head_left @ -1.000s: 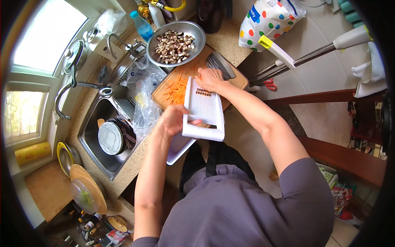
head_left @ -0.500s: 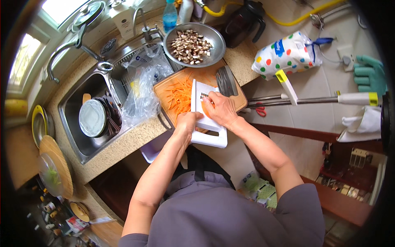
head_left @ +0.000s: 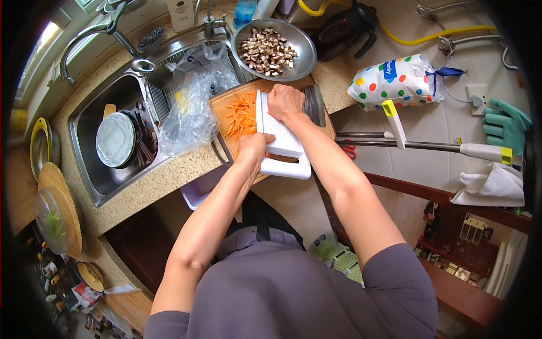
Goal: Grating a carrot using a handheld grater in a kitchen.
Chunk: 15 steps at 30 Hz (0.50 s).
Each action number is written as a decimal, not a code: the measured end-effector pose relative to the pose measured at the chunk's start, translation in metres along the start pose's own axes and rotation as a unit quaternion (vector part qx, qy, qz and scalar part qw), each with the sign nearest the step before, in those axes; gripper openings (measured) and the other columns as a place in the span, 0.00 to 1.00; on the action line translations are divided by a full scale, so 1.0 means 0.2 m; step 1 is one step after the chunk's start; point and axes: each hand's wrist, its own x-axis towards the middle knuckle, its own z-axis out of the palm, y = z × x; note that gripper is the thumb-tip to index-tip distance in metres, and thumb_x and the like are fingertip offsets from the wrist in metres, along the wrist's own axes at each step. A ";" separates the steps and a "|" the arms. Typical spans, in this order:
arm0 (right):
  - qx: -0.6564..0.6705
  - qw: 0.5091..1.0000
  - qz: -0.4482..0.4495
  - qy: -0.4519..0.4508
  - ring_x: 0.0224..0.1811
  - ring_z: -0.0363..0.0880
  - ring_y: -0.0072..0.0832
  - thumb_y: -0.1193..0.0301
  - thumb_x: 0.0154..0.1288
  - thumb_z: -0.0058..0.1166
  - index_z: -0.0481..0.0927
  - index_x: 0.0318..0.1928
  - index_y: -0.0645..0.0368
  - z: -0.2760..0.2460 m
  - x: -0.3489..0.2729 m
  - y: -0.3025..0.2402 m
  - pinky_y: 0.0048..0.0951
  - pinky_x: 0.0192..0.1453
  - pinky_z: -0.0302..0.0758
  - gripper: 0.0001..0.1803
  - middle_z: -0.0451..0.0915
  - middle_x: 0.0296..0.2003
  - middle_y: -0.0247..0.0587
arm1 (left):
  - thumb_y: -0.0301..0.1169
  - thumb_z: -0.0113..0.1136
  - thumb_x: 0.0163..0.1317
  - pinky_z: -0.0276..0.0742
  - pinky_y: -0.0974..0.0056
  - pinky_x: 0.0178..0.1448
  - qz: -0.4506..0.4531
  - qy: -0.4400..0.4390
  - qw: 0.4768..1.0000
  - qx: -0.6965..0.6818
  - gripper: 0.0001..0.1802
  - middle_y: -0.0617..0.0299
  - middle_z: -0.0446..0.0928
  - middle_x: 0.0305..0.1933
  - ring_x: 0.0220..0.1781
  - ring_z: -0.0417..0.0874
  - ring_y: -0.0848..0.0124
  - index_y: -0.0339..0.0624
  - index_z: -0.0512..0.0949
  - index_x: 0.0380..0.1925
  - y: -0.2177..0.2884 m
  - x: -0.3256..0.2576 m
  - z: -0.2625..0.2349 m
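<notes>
A white slicer board (head_left: 280, 141) lies tilted over an orange cutting board (head_left: 226, 104) at the counter's edge. My left hand (head_left: 252, 148) grips the slicer's near left side. My right hand (head_left: 285, 102) presses down at the slicer's far end, fingers closed on something I cannot make out. A heap of thin orange carrot strips (head_left: 241, 114) lies on the cutting board just left of the slicer.
A metal bowl (head_left: 300, 56) of chopped brown mushroom pieces stands behind the board. A clear plastic bag (head_left: 192, 107) lies to the left, by the sink (head_left: 90, 169) holding a pot lid. A spotted bag (head_left: 395, 82), a black kettle (head_left: 344, 28) and green gloves (head_left: 505, 127) are to the right.
My right hand has slid from the slicer's middle to its far end. My left hand keeps its grip on the slicer. The view has shifted.
</notes>
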 end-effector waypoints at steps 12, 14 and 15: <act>0.033 0.997 -0.006 -0.073 0.38 0.81 0.53 0.61 0.62 0.46 0.80 0.31 0.60 -0.02 -0.11 0.17 0.51 0.44 0.76 0.16 0.82 0.31 0.57 | 0.26 0.66 0.49 0.67 0.60 0.25 -0.004 -0.015 0.999 0.029 0.14 0.51 0.78 0.25 0.19 0.73 0.66 0.24 0.80 0.32 -0.06 -0.07 -0.04; 0.060 0.990 -0.073 -0.108 0.34 0.80 0.54 0.62 0.63 0.47 0.78 0.29 0.60 -0.18 -0.26 0.06 0.52 0.39 0.74 0.14 0.80 0.27 0.56 | 0.27 0.66 0.49 0.67 0.60 0.25 0.003 -0.007 0.999 0.040 0.14 0.52 0.78 0.24 0.19 0.72 0.67 0.24 0.81 0.31 -0.04 -0.10 -0.06; 0.072 0.990 -0.080 -0.089 0.32 0.79 0.54 0.63 0.62 0.48 0.78 0.28 0.60 -0.23 -0.35 0.01 0.52 0.37 0.74 0.14 0.79 0.26 0.55 | 0.27 0.66 0.49 0.67 0.60 0.25 -0.001 -0.006 0.999 0.036 0.14 0.52 0.78 0.24 0.19 0.72 0.67 0.24 0.81 0.31 -0.04 -0.11 -0.08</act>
